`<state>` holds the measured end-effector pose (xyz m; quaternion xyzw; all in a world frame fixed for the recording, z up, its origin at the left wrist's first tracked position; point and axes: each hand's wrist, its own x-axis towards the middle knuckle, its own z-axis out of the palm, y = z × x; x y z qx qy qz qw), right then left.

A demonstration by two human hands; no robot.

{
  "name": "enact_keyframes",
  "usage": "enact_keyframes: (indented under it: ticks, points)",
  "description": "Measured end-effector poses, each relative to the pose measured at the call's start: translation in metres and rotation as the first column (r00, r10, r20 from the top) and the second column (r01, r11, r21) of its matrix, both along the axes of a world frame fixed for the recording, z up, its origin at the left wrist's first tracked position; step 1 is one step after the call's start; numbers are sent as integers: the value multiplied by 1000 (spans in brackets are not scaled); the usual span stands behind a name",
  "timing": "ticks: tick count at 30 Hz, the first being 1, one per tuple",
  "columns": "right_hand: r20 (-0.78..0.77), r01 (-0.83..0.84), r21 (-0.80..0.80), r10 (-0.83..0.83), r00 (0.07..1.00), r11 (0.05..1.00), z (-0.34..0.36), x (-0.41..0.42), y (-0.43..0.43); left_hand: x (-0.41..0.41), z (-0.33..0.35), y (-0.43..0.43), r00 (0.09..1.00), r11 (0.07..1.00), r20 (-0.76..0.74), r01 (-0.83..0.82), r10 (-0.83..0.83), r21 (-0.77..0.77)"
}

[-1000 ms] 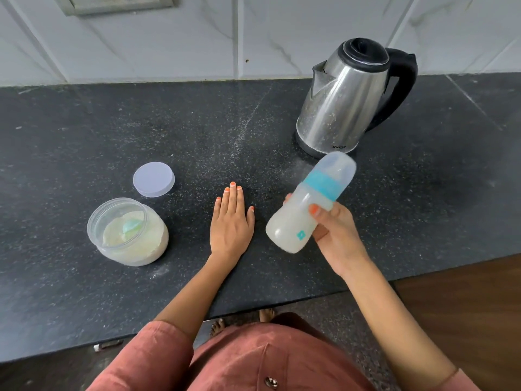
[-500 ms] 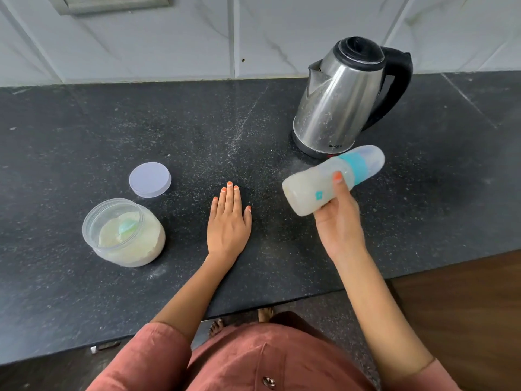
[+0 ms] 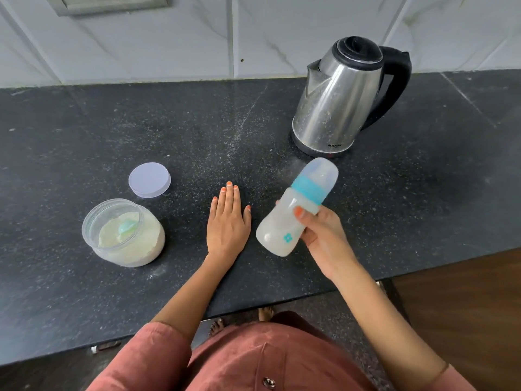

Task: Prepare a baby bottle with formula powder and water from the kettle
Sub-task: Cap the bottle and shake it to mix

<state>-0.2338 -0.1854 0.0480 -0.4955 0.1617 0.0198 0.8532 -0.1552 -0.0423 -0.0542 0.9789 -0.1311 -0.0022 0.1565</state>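
Note:
My right hand [image 3: 324, 235] grips a capped baby bottle [image 3: 284, 224] with a blue collar, filled with milky white liquid, held tilted above the counter with its cap pointing up and away. My left hand [image 3: 228, 218] lies flat on the black counter [image 3: 84, 142], fingers straight. An open clear jar of formula powder [image 3: 124, 235] with a pale green scoop inside stands to the left. A steel kettle [image 3: 338, 103] with a black lid and handle stands behind the bottle.
The jar's pale lid [image 3: 149, 179] lies flat behind the jar. A white tiled wall [image 3: 197, 38] runs along the back. The counter's front edge is near my body; brown floor [image 3: 465, 306] shows at the right. Powder dust is scattered on the counter.
My right hand swung the bottle up to nearly horizontal near the kettle, then back down to a steeper tilt closer to me. The left hand stayed flat on the counter.

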Motion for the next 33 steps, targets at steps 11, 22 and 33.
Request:
enact_keyframes:
  ticks: [11,22,33]
  points:
    - [-9,-61,-62,61,998,996,-4,-8,2,-3,-2,2,1000,1000,-10,-12,12,3]
    - [-24,-177,-154,175,984,972,-6,-9,6,0,-1,0,1000,1000,2,2,-2,-16]
    - [-5,-142,-187,143,990,972,-2,-9,-5,-1,1,0,1000,1000,18,-3,3,-28]
